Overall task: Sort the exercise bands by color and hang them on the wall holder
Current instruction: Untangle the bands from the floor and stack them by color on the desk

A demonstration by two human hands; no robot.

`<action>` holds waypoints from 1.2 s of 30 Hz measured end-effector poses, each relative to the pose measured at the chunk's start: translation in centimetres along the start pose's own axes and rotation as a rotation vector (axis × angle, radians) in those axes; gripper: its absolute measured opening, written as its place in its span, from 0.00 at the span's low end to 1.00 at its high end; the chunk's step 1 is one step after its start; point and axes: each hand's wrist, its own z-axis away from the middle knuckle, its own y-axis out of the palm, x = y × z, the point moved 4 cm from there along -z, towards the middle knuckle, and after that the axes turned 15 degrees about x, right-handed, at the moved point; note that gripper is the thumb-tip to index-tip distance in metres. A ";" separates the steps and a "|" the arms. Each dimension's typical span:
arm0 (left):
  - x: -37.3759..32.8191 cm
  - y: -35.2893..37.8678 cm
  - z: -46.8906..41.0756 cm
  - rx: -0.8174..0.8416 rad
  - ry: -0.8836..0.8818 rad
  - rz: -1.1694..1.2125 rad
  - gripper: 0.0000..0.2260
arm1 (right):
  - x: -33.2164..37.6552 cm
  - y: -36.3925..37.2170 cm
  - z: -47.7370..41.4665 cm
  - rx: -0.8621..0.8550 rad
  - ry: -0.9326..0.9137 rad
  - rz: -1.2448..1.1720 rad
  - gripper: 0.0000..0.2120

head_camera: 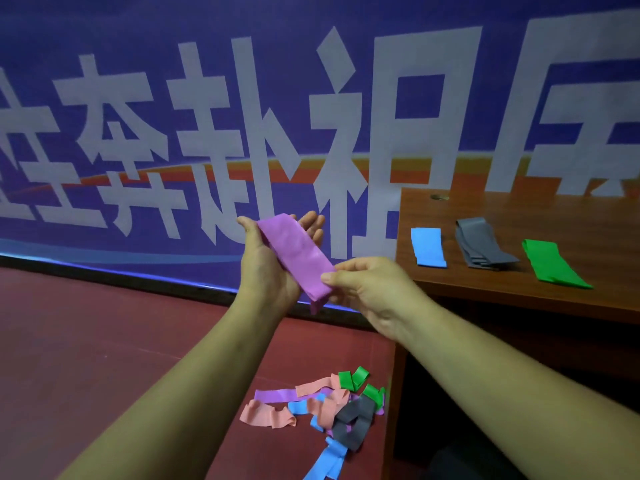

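As the purple band crosses the flat left hand, the right hand pinches its end.

Both bare forearms reach up from the lower edge of the view and converge in mid-air. The left hand lies palm-up, fingers loosely extended, cradling a purple band. The right hand pinches the band's near end between thumb and fingers.
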 end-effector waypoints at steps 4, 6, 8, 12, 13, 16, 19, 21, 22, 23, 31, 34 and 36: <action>-0.1 0.0 0.2 -0.007 0.004 0.074 0.40 | -1.1 -0.2 -0.2 -0.032 0.069 0.114 0.05; 0.0 0.0 0.3 -0.002 -0.005 0.085 0.38 | -1.4 -0.1 -0.1 -0.019 0.088 0.109 0.05; 0.2 -0.1 0.3 0.015 -0.016 0.103 0.36 | -1.9 0.0 0.0 0.019 0.096 0.063 0.07; 0.2 -0.2 0.2 0.071 -0.038 0.063 0.36 | -2.7 -0.1 0.2 0.061 0.110 -0.020 0.09; 0.3 -0.2 0.2 0.084 -0.042 0.043 0.36 | -2.7 -0.1 0.2 0.063 0.111 -0.007 0.07; 0.4 0.3 0.1 0.137 -0.067 -0.023 0.35 | -2.5 -0.5 0.5 0.058 0.098 0.110 0.07; 0.8 0.6 0.3 0.197 -0.138 -0.177 0.36 | -0.5 -1.6 0.4 -0.016 0.025 0.316 0.08; 1.3 0.8 0.5 0.250 -0.200 -0.346 0.37 | 2.3 -2.9 0.2 -0.088 -0.083 0.428 0.06; 1.6 1.0 0.6 0.281 -0.230 -0.413 0.37 | 3.8 -3.4 0.2 -0.107 -0.145 0.494 0.05; 2.1 1.3 0.7 0.312 -0.259 -0.465 0.37 | 5.2 -3.8 0.2 -0.099 -0.198 0.568 0.05; 5.5 4.5 0.3 0.488 -0.367 -0.530 0.37 | 9.5 -4.9 1.0 0.196 -0.190 1.104 0.05; 7.1 5.7 -0.4 0.528 -0.403 -0.534 0.37 | 10.3 -7.0 1.4 0.177 -0.168 1.082 0.03; 8.3 6.7 -1.0 0.546 -0.433 -0.520 0.33 | 11.3 -8.9 1.8 0.151 -0.158 1.023 0.04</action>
